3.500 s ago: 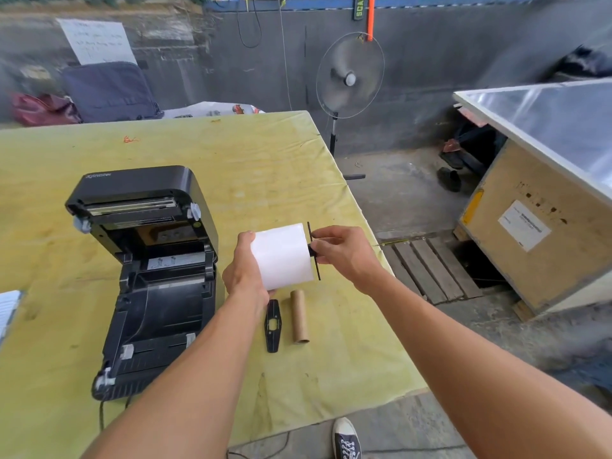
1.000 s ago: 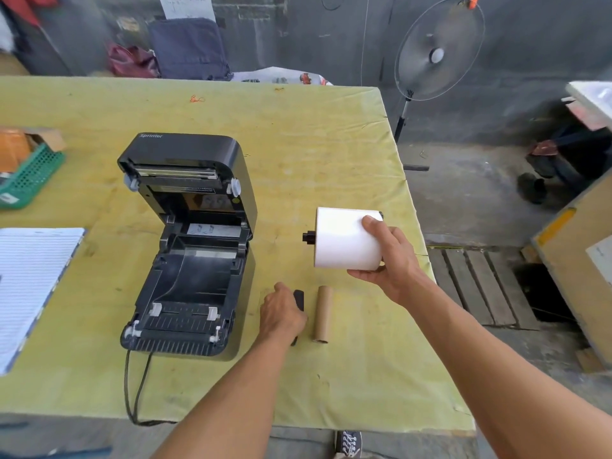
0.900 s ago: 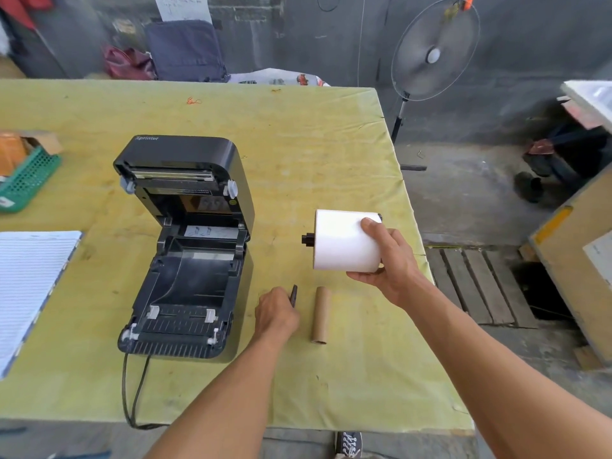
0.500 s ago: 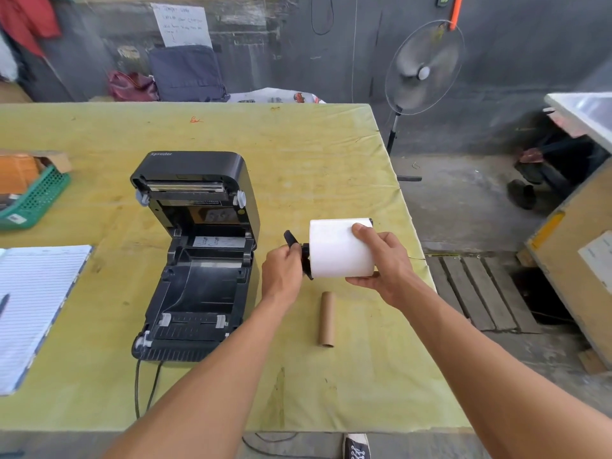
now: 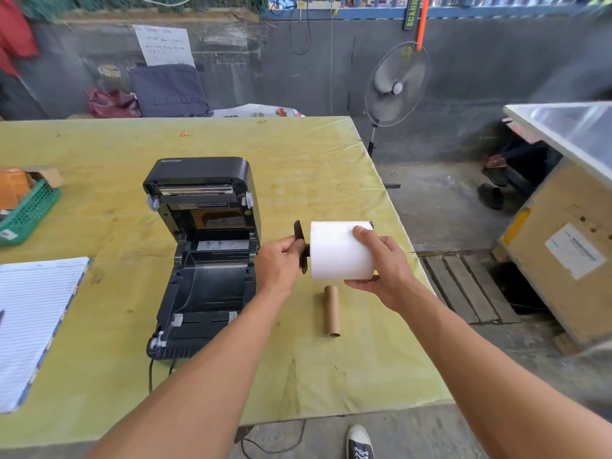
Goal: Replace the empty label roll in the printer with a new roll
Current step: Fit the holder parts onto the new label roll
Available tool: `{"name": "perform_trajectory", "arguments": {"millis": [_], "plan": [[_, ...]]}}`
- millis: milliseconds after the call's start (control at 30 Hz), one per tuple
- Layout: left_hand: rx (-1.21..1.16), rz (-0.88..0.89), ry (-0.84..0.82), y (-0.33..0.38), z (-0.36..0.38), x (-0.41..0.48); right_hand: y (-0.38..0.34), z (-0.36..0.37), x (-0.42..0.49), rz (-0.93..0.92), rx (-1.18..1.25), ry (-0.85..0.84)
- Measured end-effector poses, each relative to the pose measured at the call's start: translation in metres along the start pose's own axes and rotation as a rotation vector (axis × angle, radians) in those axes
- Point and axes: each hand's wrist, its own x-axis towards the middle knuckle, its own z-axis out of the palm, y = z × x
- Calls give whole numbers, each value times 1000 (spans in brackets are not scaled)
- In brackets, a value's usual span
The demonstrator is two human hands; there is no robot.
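Observation:
The black label printer (image 5: 202, 256) stands on the yellow table (image 5: 298, 167) with its lid raised and its roll bay bare. Just right of it, above the table, my right hand (image 5: 381, 266) grips a new white label roll (image 5: 337, 250) with a black spindle through it. My left hand (image 5: 281, 263) pinches a black end plate (image 5: 300, 246) against the spindle's left end. The empty brown cardboard core (image 5: 331, 311) lies on the table below the roll.
A lined notepad (image 5: 29, 319) lies at the table's left edge, with a green basket (image 5: 29, 210) behind it. The printer's cable (image 5: 150, 376) hangs over the front edge. A standing fan (image 5: 395, 84), a wooden crate (image 5: 559, 246) and floor slats (image 5: 463, 286) are to the right.
My left hand picked the black end plate up off the table and brought it to the left end of the spindle. My right hand took over holding the roll.

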Motion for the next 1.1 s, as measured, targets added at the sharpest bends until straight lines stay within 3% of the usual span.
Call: {"name": "perform_trajectory", "arguments": {"millis": [267,733,967,1100], "plan": [[-129,-54,57,13,-2,-18,3,2,-19,-26,44,47],[105,230,243,33,-10,-27,0,28,-26,-54,124,46],[-183,72,-33,21,-35,-4,-4,26,-18,-41,116,4],[-208,47,-152,20,-43,7,-2,29,-17,-29,96,-26]]}}
